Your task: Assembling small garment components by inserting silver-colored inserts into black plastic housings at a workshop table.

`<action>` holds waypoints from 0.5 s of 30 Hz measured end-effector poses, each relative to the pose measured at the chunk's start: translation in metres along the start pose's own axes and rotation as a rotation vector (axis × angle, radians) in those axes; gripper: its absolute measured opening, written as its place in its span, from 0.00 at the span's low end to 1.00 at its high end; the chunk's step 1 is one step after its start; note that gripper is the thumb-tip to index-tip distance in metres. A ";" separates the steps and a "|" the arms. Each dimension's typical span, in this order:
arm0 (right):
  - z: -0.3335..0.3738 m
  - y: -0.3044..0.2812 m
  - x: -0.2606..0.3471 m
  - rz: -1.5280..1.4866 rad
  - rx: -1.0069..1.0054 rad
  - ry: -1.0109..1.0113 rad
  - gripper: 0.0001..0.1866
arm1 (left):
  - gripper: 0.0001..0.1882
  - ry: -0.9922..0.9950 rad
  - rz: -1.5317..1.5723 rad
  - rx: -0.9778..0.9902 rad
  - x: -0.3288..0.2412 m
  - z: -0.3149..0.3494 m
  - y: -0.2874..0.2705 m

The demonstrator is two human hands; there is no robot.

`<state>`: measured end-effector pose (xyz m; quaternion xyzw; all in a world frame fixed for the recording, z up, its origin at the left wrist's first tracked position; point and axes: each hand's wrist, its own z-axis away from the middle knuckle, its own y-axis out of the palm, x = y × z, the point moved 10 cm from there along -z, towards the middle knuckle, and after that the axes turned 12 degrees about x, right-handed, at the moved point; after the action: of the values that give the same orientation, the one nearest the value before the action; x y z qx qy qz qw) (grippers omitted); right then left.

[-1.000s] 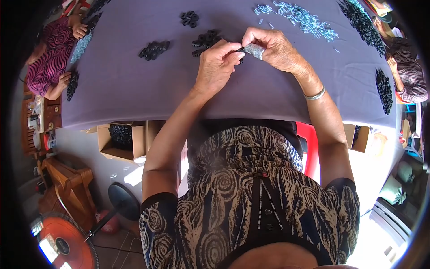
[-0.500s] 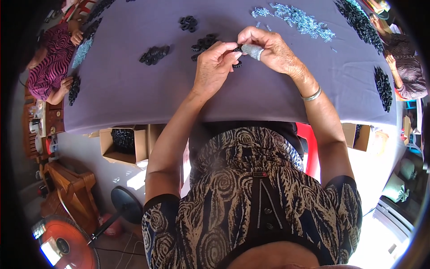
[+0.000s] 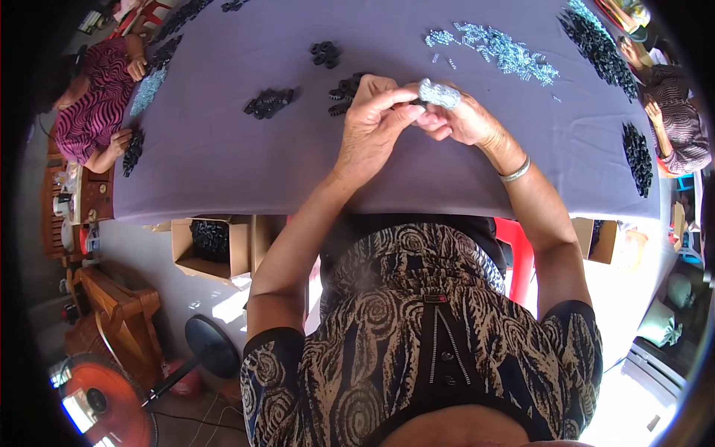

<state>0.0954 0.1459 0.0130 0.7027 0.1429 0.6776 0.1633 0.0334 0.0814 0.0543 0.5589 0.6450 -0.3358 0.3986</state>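
Over the table, my left hand [image 3: 372, 127] and my right hand [image 3: 469, 118] meet, both closed at the fingertips. Between them is a small black plastic piece [image 3: 419, 103], mostly hidden by the fingers. A pale grey wrap [image 3: 440, 94] covers the thumb of my right hand. Just left of my left hand lies a small group of black toothed pieces [image 3: 342, 93], partly hidden behind it. Two more groups of black pieces lie near, one farther off [image 3: 325, 54] and one to the left [image 3: 269, 103]. Shiny small coil springs [image 3: 510, 54] are spread beyond my right hand.
A purple-grey cloth [image 3: 223, 167] covers the table. People sit at the left [image 3: 97, 112] and right [image 3: 674, 104] edges, beside heaps of black pieces [image 3: 637, 158]. Below the table edge stands an open cardboard box [image 3: 240, 249]; a fan [image 3: 104, 402] is at lower left.
My right hand has turned so its wrapped thumb now lies on top, with the fingers curled beneath. My left hand has shifted slightly right and stays against it. The whole view has shifted slightly.
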 end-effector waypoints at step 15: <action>-0.001 0.005 -0.001 -0.148 -0.004 -0.106 0.14 | 0.08 0.052 -0.133 -0.031 -0.012 0.001 -0.001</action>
<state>0.0939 0.1409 0.0137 0.7247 0.1844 0.6258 0.2218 0.0337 0.0749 0.0645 0.5170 0.6959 -0.3368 0.3674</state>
